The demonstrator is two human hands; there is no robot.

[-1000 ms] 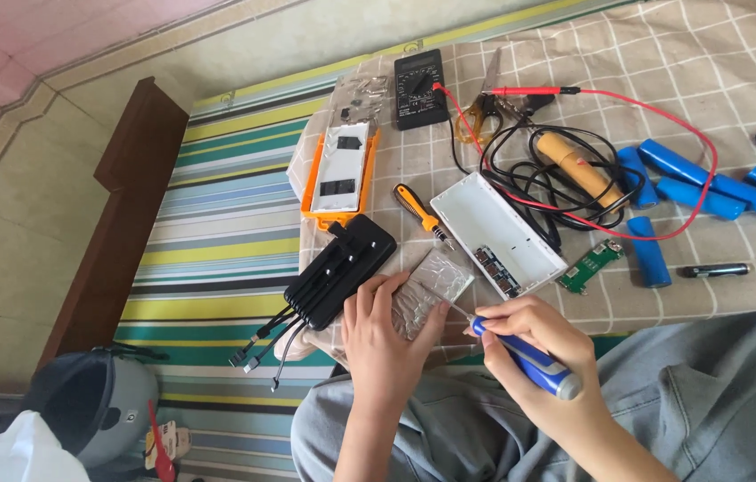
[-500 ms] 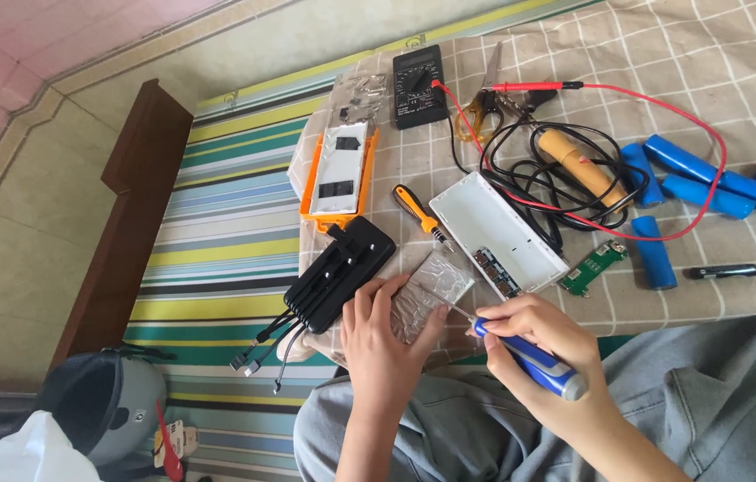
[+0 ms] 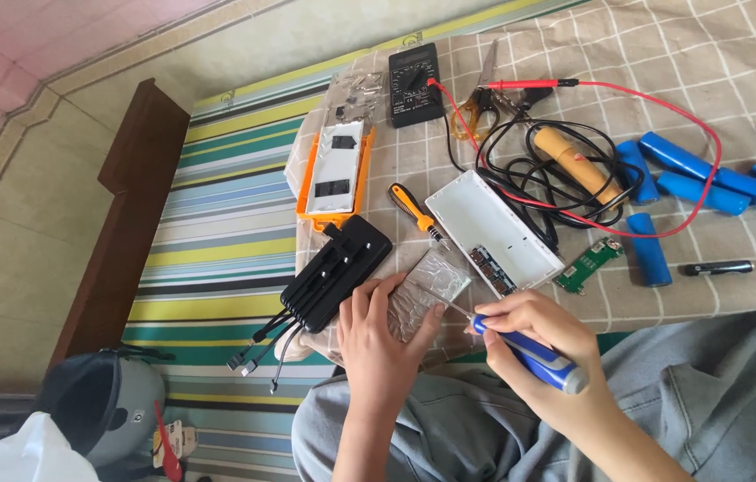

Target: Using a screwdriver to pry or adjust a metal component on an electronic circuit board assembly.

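Observation:
My left hand [image 3: 384,344] lies flat on a small clear plastic piece [image 3: 432,284] at the near edge of the checked cloth [image 3: 663,54], pinning it down. My right hand [image 3: 534,344] grips a blue-handled screwdriver [image 3: 529,353] whose thin shaft points up-left onto that plastic piece. A black power bank [image 3: 338,272] with several short cables lies just left of my left hand. A white open case [image 3: 494,228] with a small board inside sits just beyond my right hand.
Farther back lie an orange-handled screwdriver [image 3: 413,210], an orange-framed white device [image 3: 335,174], a black multimeter [image 3: 415,82] with red lead, scissors [image 3: 480,103], a soldering iron [image 3: 574,165], several blue cylindrical cells [image 3: 708,183], a green circuit board [image 3: 590,265] and a black pen-like stick [image 3: 718,267]. A striped mat [image 3: 217,223] covers the floor at left.
Both hands stay on the plastic piece and screwdriver. The view has shifted only slightly.

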